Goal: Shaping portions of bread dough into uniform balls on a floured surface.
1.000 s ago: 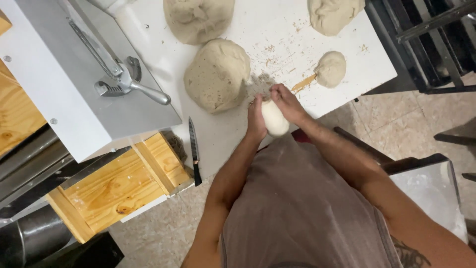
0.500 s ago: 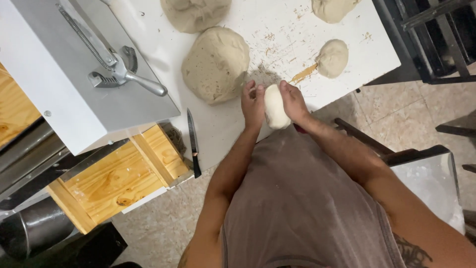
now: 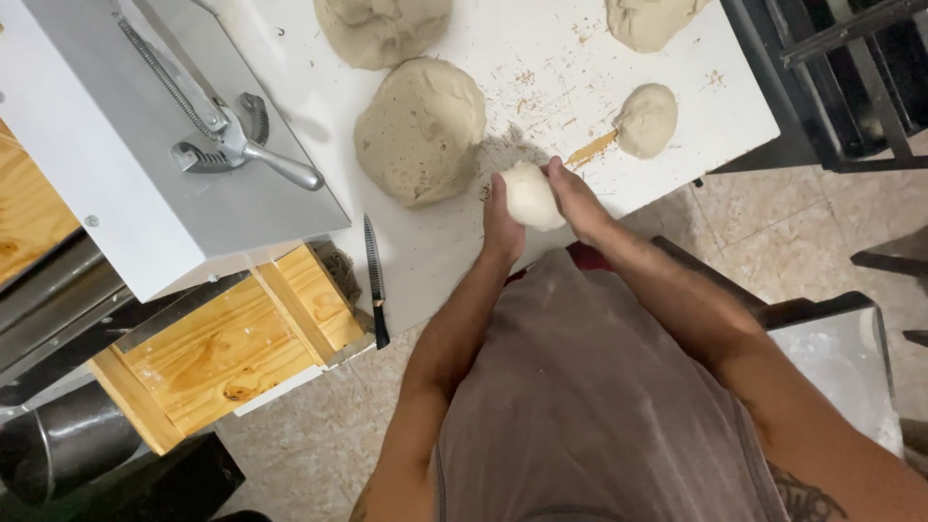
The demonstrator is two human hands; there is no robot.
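Observation:
A small pale dough ball point(image 3: 531, 195) rests on the white table point(image 3: 425, 261), cupped between both of my hands. My left hand point(image 3: 502, 218) presses its left side and my right hand point(image 3: 577, 197) wraps its right side. A large lump of dough point(image 3: 420, 130) lies just to the left, beyond my left hand. A smaller rounded dough piece point(image 3: 647, 119) sits to the right, with a streak of dough smeared on the table beside it.
A black-handled knife point(image 3: 373, 278) lies near the table's front edge. A grey metal machine point(image 3: 174, 145) with a lever handle stands at left above a wooden frame point(image 3: 222, 348). Two more dough lumps point(image 3: 382, 29) point(image 3: 650, 21) lie at the far edge. A metal container point(image 3: 831, 358) sits at right.
My hands have kept the dough ball cupped between them and turned it slightly on the table. The view has shifted a little.

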